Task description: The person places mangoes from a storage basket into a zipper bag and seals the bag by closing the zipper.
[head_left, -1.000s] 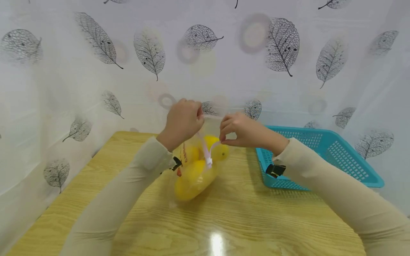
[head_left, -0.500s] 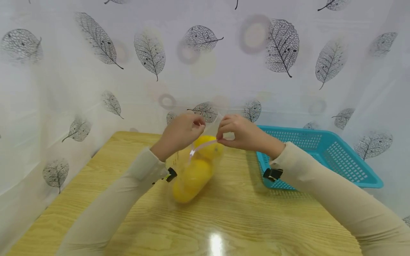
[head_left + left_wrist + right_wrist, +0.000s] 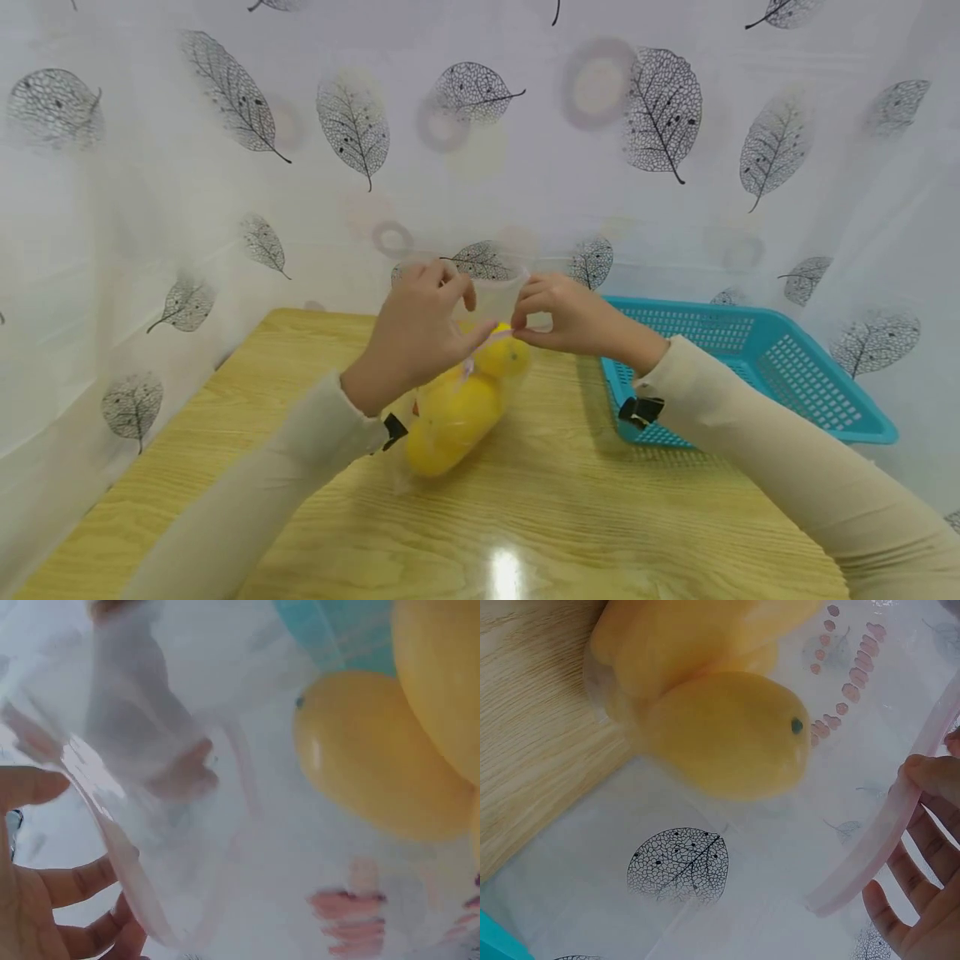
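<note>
A clear zip bag (image 3: pixel 255 892) with red printing and a pink strip along its mouth (image 3: pixel 870 855) holds several smooth yellow oval fruits (image 3: pixel 457 417), one with a dark spot at its end (image 3: pixel 796 726). My right hand (image 3: pixel 562 318) pinches the strip between thumb and fingers at the bag's right side. On the other side, my left hand (image 3: pixel 420 329) has its thumb and fingers spread apart, with the fingertips right at the bag's edge in the left wrist view. A small pale slider (image 3: pixel 468 367) shows on the strip below the left thumb.
A turquoise perforated plastic basket (image 3: pixel 810 367) stands on the right of the wooden table (image 3: pixel 390 542), partly behind the right forearm. A whitish curtain printed with leaves (image 3: pixel 525 183) hangs behind and along the left side.
My left hand has come down and a little left from the bag's top, and its fingers have spread from a closed pinch. The right hand keeps its pinch, nearly still. The bag's mouth has shifted.
</note>
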A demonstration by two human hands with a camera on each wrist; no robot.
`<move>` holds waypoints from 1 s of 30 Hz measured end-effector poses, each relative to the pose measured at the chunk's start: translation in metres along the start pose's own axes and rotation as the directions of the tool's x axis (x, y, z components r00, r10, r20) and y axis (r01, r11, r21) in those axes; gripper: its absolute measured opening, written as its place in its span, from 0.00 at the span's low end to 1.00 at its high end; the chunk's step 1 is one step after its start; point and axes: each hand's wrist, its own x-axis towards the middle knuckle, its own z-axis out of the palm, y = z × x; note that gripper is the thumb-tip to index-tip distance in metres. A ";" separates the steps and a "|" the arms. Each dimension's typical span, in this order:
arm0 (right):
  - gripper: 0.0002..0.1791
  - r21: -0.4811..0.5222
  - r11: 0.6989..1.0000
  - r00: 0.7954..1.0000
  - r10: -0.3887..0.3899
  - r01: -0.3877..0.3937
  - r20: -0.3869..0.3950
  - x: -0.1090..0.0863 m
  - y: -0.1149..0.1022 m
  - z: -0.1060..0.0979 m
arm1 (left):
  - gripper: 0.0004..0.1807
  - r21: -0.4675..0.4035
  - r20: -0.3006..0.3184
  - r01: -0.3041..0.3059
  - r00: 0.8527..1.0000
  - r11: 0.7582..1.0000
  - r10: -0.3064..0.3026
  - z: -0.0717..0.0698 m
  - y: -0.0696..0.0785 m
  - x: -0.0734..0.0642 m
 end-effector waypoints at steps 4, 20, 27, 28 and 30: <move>0.02 -0.006 1.000 1.000 0.007 -0.007 0.003 -0.001 0.001 0.000 | 0.22 0.108 -0.002 -0.115 0.993 0.987 0.116 -0.002 0.013 -0.010; 0.05 0.102 0.986 0.991 0.126 -0.129 0.040 -0.004 0.035 -0.011 | 0.03 0.025 0.072 -0.084 0.994 0.996 0.082 -0.007 0.021 -0.015; 0.13 -0.044 0.985 0.986 0.166 -0.166 -0.022 0.003 0.070 -0.015 | 0.04 0.010 0.056 -0.127 0.991 0.992 0.126 -0.006 0.021 -0.016; 0.14 -0.064 0.986 0.988 0.157 -0.157 -0.005 0.005 0.073 -0.014 | 0.04 0.008 0.054 -0.132 0.990 0.991 0.132 -0.006 0.021 -0.016; 0.14 -0.092 0.987 0.990 0.135 -0.132 0.026 0.008 0.076 -0.013 | 0.04 0.000 0.051 -0.143 0.989 0.990 0.142 -0.006 0.020 -0.016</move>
